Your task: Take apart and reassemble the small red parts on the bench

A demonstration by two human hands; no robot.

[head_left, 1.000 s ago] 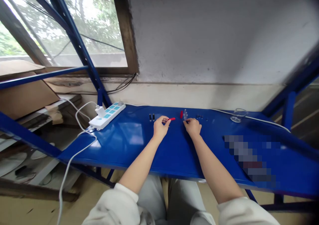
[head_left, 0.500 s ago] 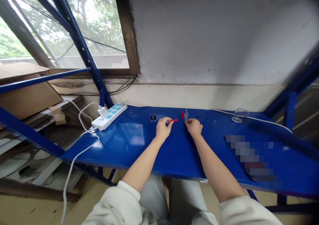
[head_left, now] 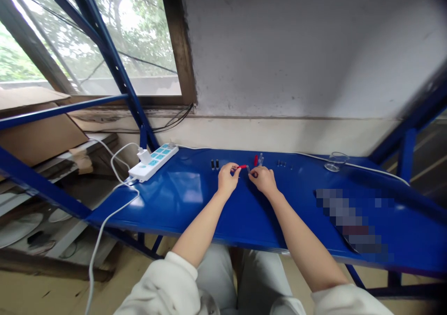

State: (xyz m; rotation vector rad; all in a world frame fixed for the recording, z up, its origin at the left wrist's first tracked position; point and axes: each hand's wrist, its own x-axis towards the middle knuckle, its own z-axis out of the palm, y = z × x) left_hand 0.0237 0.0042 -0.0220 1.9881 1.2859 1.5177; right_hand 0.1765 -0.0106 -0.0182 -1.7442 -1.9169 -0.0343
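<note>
My left hand [head_left: 228, 177] pinches a small red tube [head_left: 243, 166] that points to the right. Close to the tube's right end, my right hand [head_left: 261, 177] holds a small clear plastic piece [head_left: 248, 169] between thumb and fingertips. Whether the two pieces touch I cannot tell. Just behind my right hand lie another red piece [head_left: 256, 159] and several clear pieces [head_left: 261, 158]. Two small black cylinders with pale ends [head_left: 214, 164] stand left of my left hand. Several tiny dark parts [head_left: 281, 164] sit right of my right hand.
A white power strip [head_left: 153, 162] with a plug and cable lies at the table's left end. On the right are a round clear container [head_left: 332, 167] and a blurred-out dark flat object [head_left: 349, 222]. Blue frame posts [head_left: 407, 159] flank the blue table [head_left: 174, 212].
My right hand has moved left from the clear pieces, carrying one clear piece up to the red tube. My left hand has barely moved.
</note>
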